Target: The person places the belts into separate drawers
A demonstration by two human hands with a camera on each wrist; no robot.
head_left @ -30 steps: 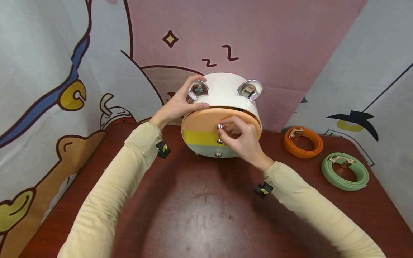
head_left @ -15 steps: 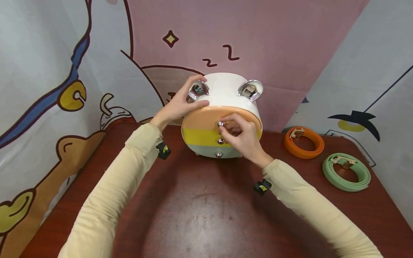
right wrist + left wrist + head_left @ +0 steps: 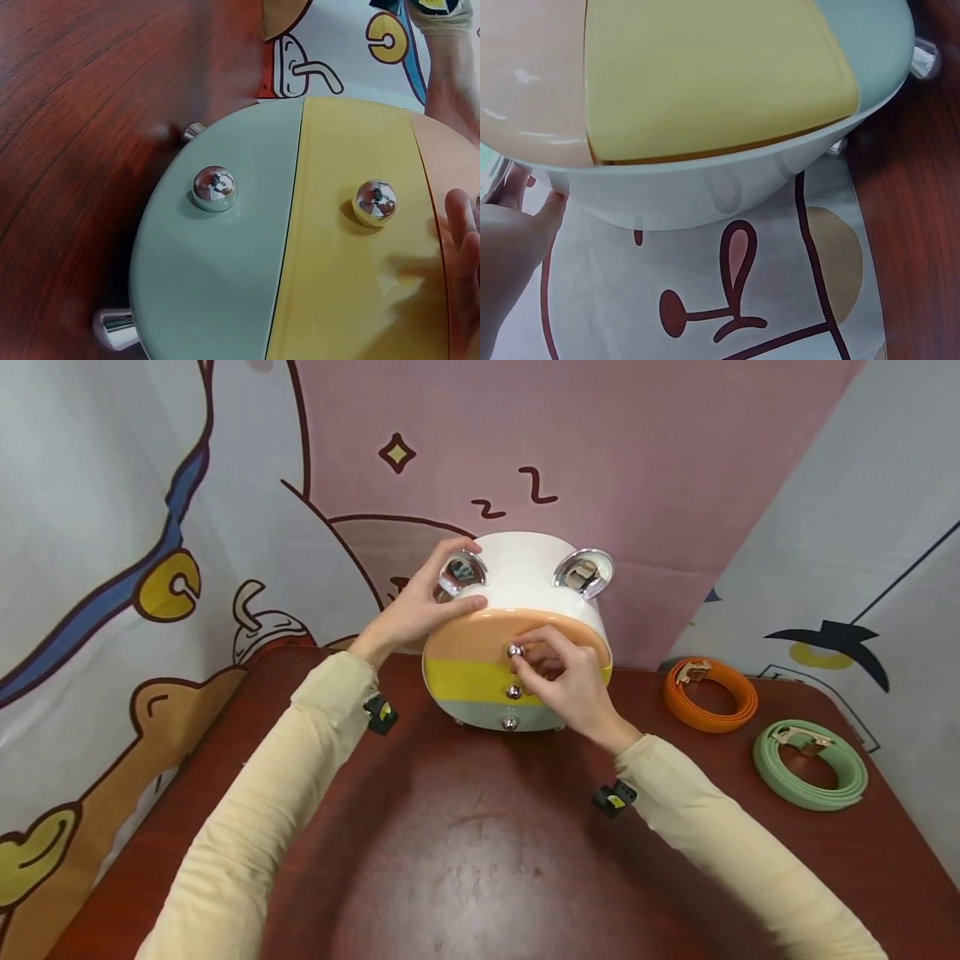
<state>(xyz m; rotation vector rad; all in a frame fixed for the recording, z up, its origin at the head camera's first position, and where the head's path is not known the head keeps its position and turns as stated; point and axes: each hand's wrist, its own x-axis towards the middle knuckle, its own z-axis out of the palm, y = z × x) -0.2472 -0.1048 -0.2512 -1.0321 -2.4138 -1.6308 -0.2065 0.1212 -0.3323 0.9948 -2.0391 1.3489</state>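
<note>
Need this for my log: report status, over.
Left hand holds cabinet around silver ear; right hand pinches top knob. Peach drawer looks shut. Orange belt, green belt off right, out of the way.

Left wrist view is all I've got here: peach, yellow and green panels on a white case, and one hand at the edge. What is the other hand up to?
Observer: The right hand pinches the top silver knob, on the peach panel.

Visitor: I can't see any knobs! Do the other two colours have them?

Observer: Yes, one each: a silver ball on the yellow panel and its twin on the green panel.

Visitor: And what else is on that dark red table?

Observer: Two coiled straps, an orange strap and a pale green strap, lie to the right of the white case.
</note>
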